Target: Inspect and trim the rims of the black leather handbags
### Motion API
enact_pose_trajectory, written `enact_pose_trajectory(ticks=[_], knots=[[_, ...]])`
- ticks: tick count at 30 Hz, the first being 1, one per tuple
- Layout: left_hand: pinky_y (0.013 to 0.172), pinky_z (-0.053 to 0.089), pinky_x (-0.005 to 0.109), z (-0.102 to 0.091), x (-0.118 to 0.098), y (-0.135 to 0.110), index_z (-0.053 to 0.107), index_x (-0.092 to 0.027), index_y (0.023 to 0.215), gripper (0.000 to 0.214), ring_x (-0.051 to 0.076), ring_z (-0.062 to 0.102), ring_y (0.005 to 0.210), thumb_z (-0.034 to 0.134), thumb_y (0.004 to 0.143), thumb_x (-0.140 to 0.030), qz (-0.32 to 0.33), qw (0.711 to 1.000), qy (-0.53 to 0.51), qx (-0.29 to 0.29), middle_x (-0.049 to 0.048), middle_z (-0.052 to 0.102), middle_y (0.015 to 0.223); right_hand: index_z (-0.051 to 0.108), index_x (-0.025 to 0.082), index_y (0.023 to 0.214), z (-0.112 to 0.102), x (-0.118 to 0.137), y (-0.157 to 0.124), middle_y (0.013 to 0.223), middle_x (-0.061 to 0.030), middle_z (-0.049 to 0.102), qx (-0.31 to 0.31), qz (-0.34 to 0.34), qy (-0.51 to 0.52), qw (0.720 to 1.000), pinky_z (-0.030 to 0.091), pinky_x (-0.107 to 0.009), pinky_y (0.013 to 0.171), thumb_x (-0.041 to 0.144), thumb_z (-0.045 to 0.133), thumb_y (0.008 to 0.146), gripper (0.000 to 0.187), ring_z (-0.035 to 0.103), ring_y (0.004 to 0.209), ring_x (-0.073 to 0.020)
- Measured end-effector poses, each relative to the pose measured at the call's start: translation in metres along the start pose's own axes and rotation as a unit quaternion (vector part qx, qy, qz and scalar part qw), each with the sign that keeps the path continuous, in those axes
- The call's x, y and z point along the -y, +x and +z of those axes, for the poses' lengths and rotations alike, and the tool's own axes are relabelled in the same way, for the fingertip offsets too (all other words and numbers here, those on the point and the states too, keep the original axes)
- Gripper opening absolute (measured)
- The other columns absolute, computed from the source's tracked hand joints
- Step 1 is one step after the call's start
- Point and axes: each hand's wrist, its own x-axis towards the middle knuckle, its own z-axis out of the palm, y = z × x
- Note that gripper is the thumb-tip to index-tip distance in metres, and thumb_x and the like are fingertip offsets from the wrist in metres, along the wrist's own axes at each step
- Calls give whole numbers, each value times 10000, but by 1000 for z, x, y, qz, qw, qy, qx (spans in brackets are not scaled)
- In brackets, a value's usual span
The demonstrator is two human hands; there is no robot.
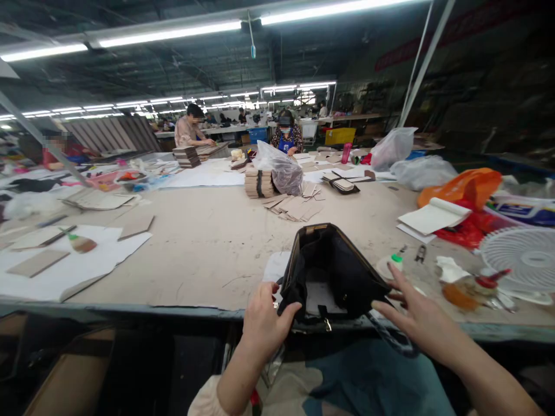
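A black handbag (347, 260) sits at the near edge of the table with its mouth open toward me, showing a dark lining and a pale patch inside. On the bag's near rim hangs a small gold-coloured metal clasp (328, 325). My left hand (266, 318) grips the bag's left side, thumb over the rim and fingers outside. At the right corner, my right hand (411, 309) holds the bag between thumb and fingers, its index finger stretched along the outside. A dark strap (392, 335) hangs below the right hand.
Right of the bag are a green-capped bottle (396, 260), thread snips (420, 253), an amber bottle (462, 293), a white fan (524, 257) and a notepad (436, 215). Beyond it lie loose board pieces (295, 207) and a bundled stack (258, 184). Co-workers (286, 136) sit farther back.
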Motion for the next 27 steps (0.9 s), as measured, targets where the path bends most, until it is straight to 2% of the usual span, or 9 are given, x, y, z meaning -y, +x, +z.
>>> enact_pose_trajectory(ticks=[4, 7, 10, 12, 14, 17, 21, 24, 27], knots=[[775, 445, 345, 3, -5, 12, 474, -169, 1120, 438, 216, 547, 892, 556, 763, -407, 22, 999, -7, -27, 89, 559, 984, 482, 181, 1208, 14, -4, -17, 861, -80, 679, 125, 3, 116, 985, 501, -345, 706, 506, 528, 755, 560, 643, 755, -233], [743, 456, 303, -1, -6, 24, 519, -189, 1130, 390, 187, 550, 862, 570, 763, -311, 43, 998, -42, -7, 67, 562, 965, 526, 176, 1071, 17, 21, -26, 666, -13, 628, 200, 35, 221, 954, 484, -300, 591, 466, 423, 833, 389, 590, 558, -168], [710, 460, 258, -13, -4, 39, 606, -208, 1039, 296, 149, 554, 800, 586, 744, -228, 69, 994, -82, 25, 34, 582, 899, 522, 172, 1057, 18, 54, -38, 694, -4, 613, 254, 30, 328, 909, 469, -266, 604, 407, 430, 847, 328, 585, 604, -144], [697, 459, 235, -20, -1, 51, 631, -218, 1012, 282, 133, 555, 792, 585, 735, -188, 80, 991, -103, 31, 22, 599, 906, 498, 166, 1134, 24, 74, -47, 734, -7, 624, 300, 15, 366, 881, 464, -249, 620, 321, 512, 799, 370, 595, 664, -144], [677, 458, 223, -21, 4, 61, 644, -208, 992, 278, 129, 561, 802, 582, 726, -161, 66, 990, -125, 26, 20, 616, 926, 404, 150, 1267, 34, 90, -54, 749, -1, 631, 343, 14, 378, 860, 459, -233, 599, 219, 539, 746, 543, 594, 651, -134], [665, 463, 224, -14, 13, 74, 660, -170, 935, 233, 132, 573, 799, 592, 713, -157, 29, 985, -169, 20, 26, 638, 916, 319, 165, 1351, 40, 108, -56, 791, 0, 650, 374, -35, 355, 856, 471, -231, 639, 164, 538, 723, 664, 603, 671, -125], [700, 479, 266, -2, 15, 80, 665, -155, 905, 223, 139, 576, 757, 633, 698, -230, 13, 985, -173, 1, 33, 648, 884, 595, 252, 1100, 14, 116, -45, 836, -17, 671, 320, -175, 261, 894, 480, -240, 703, 250, 532, 795, 311, 614, 757, -144], [877, 439, 330, 0, 11, 80, 675, -161, 857, 207, 181, 566, 924, 667, 675, -259, 42, 987, -153, -40, 50, 641, 958, 604, 270, 1051, -13, 109, -20, 884, -37, 665, 185, -240, 211, 929, 491, -244, 710, 280, 489, 843, 239, 615, 800, -150], [948, 404, 336, 1, 7, 78, 670, -168, 901, 231, 186, 555, 1004, 667, 675, -212, 75, 976, -206, -11, 53, 640, 1027, 567, 248, 1103, -25, 97, 18, 999, -67, 639, 27, -271, 145, 951, 493, -281, 776, 287, 483, 851, 269, 601, 910, -169]])
